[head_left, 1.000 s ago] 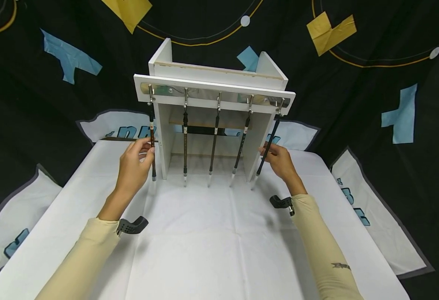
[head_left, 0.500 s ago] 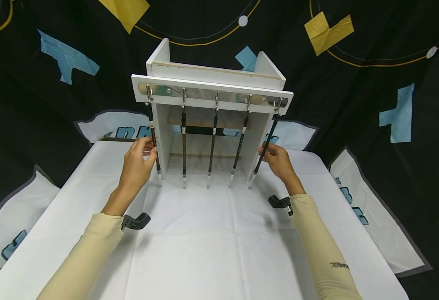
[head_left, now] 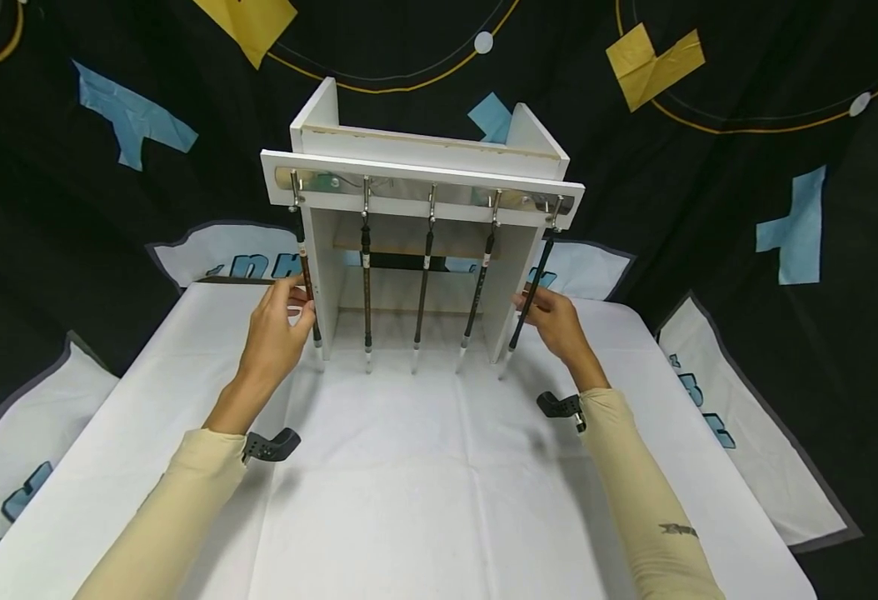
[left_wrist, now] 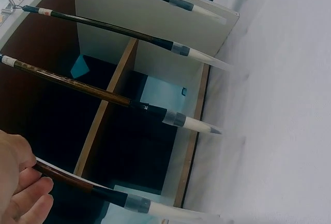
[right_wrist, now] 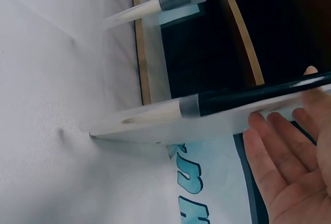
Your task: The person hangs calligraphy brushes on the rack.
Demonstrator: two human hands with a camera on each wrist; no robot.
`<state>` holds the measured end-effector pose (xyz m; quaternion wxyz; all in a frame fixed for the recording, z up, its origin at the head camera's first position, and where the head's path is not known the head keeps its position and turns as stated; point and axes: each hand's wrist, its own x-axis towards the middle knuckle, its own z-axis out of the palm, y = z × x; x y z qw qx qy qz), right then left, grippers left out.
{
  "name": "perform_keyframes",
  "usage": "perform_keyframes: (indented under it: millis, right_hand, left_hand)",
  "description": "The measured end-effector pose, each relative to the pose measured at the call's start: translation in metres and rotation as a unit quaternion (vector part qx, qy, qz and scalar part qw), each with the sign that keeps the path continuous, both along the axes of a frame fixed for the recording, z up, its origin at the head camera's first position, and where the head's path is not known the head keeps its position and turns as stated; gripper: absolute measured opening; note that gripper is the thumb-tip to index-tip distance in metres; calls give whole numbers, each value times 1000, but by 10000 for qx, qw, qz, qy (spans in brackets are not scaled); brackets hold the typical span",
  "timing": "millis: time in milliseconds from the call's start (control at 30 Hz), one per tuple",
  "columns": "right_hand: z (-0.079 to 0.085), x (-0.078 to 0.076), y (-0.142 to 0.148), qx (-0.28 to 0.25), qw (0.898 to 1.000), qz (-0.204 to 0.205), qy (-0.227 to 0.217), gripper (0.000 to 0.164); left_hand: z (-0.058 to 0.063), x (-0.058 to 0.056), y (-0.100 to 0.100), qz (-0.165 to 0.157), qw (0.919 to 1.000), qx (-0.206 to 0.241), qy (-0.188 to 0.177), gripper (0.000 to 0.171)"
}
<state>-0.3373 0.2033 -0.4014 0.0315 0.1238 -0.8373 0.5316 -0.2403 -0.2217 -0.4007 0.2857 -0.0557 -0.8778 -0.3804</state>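
Several calligraphy brushes hang tips down from hooks on the crossbar of a white rack (head_left: 431, 196). My left hand (head_left: 270, 333) pinches the leftmost brush (left_wrist: 67, 180) on its brown handle between thumb and fingers. This brush slants, its pale tip near the rack's left side panel. At the other end, my right hand (head_left: 555, 325) is at the dark handle of the rightmost brush (right_wrist: 232, 100). One digit of it passes behind that handle, and the remaining fingers (right_wrist: 264, 151) are spread loosely beside the rack's side panel. The brushes between them, such as the middle brush (head_left: 424, 283), hang untouched.
The rack stands at the far end of a table with a white cloth (head_left: 379, 500). Behind it hangs a black curtain (head_left: 409, 42) with blue and yellow tape. Printed white banners (head_left: 754, 433) flank the table. Each wrist wears a black camera mount (head_left: 272, 445).
My left hand has shifted slightly right, swinging the lower end of the leftmost brush toward the rack. The right hand and its brush have stayed nearly still.
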Motion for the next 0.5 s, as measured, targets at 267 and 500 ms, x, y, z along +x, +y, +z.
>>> perform_keyframes:
  millis: [267, 500]
  right_hand:
    - [-1, 11, 17, 542, 9959, -353, 634, 47]
    - [9, 35, 26, 1380, 9838, -741, 875, 63]
  left_hand:
    - [7, 15, -2, 87, 9999, -133, -68, 51]
    - [11, 43, -19, 160, 9969, -374, -671, 63]
